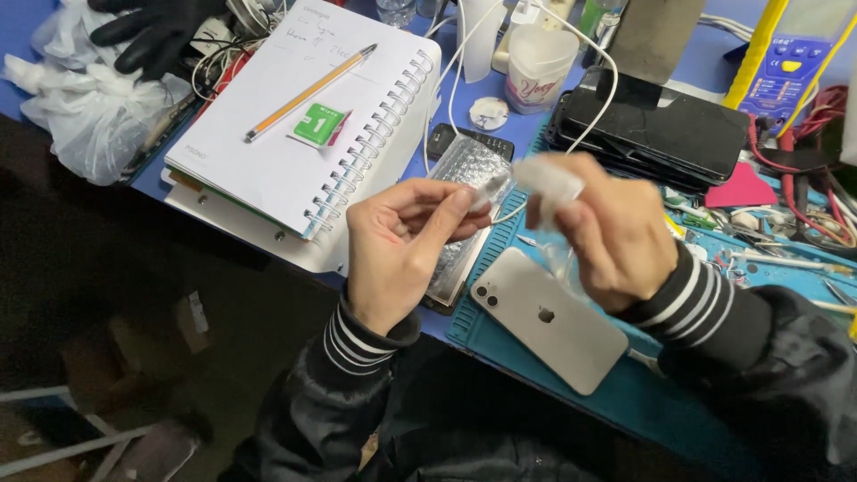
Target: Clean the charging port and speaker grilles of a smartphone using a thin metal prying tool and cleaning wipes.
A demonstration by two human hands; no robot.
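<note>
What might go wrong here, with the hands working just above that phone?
The white phone lies back up with one corner past the edge of the teal mat, near the table's edge, so a sleeve could knock it off. The small clear piece pinched between the left hand and right hand is blurred; it might slip and drop onto the cluttered table.

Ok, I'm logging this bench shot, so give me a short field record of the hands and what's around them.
left hand: pinches one end of a small clear wrapper
right hand: grips the wrapper's other end
below hands: white phone, face down on teal mat
left of hands: spiral notebook with pencil
top left: a black-gloved hand
</note>
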